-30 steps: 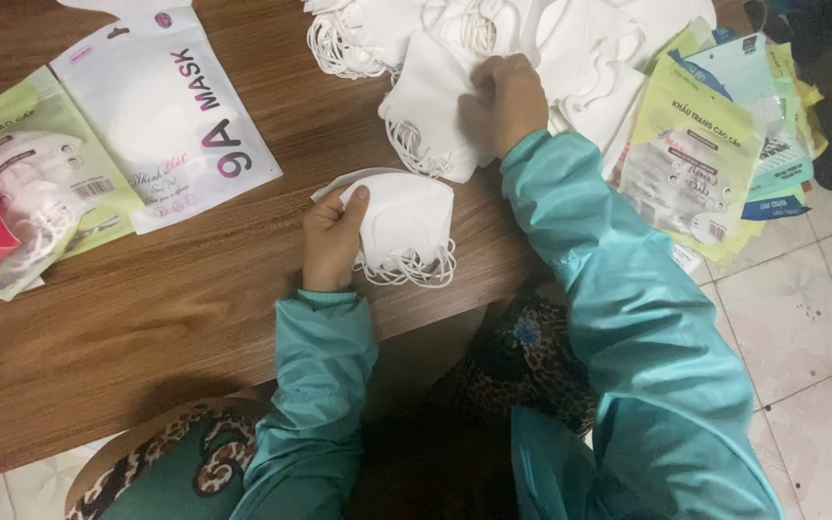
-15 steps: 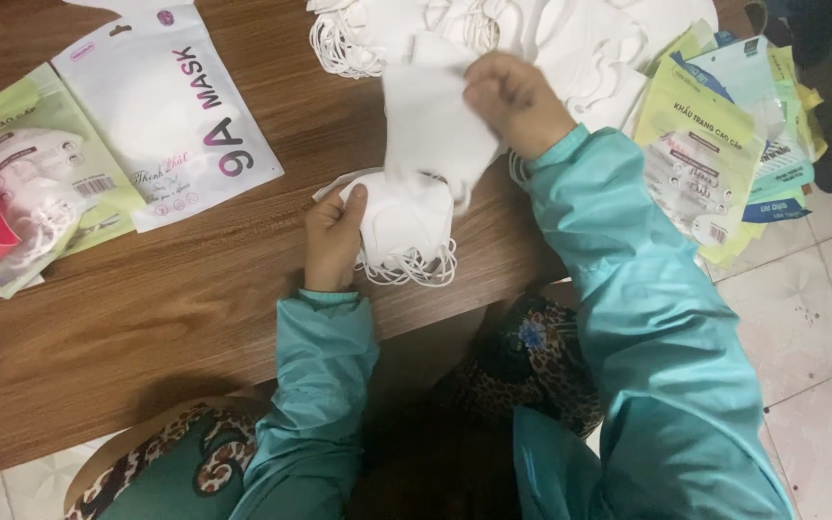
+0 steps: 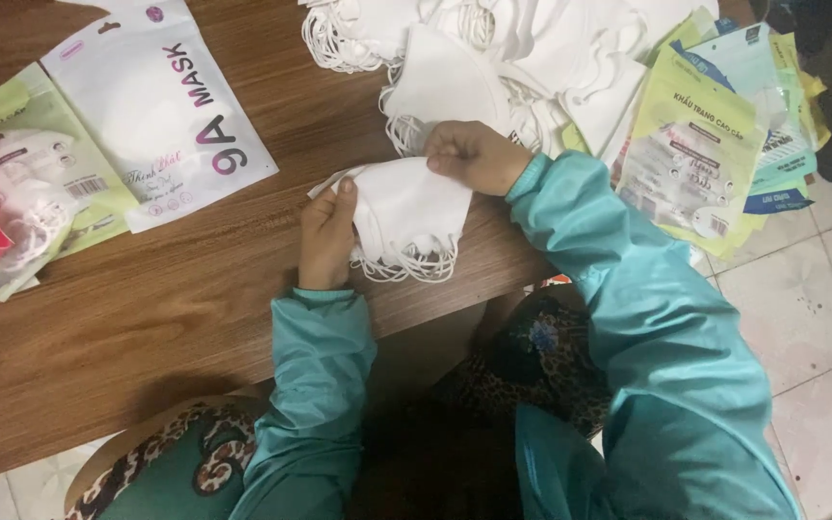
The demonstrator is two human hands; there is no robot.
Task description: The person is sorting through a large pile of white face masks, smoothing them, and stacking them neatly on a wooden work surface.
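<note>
Table edge (image 3: 195,385) (bare wood left): both hands (image 3: 325,236) hold masks (image 3: 406,207).

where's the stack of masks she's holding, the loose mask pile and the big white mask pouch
stack of masks (image 3: 406,217), head view, on its white middle
loose mask pile (image 3: 493,48), head view, on a top mask
white pouch (image 3: 161,106), head view, on its front face

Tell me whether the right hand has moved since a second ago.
Yes. The right hand has come from the loose pile of white masks toward the table edge, onto the small mask stack by the left hand.
</note>
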